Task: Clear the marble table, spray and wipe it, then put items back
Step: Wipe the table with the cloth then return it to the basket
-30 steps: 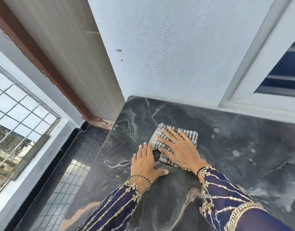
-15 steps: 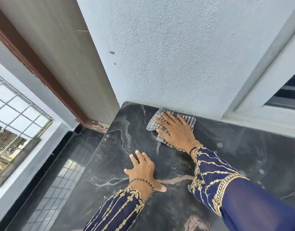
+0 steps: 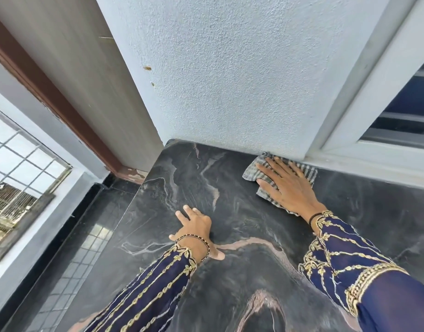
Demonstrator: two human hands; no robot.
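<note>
R hand (image 3: 287,188) flat, fingers straight, presses checked cloth (image 3: 309,172) onto black marble surface (image 3: 230,271) at its far edge, cloth touching the wall (image 3: 230,80) below the window frame (image 3: 364,149). L hand (image 3: 195,226) rests flat on bare marble nearer, by left edge, fingers spread, holding nothing.
</note>
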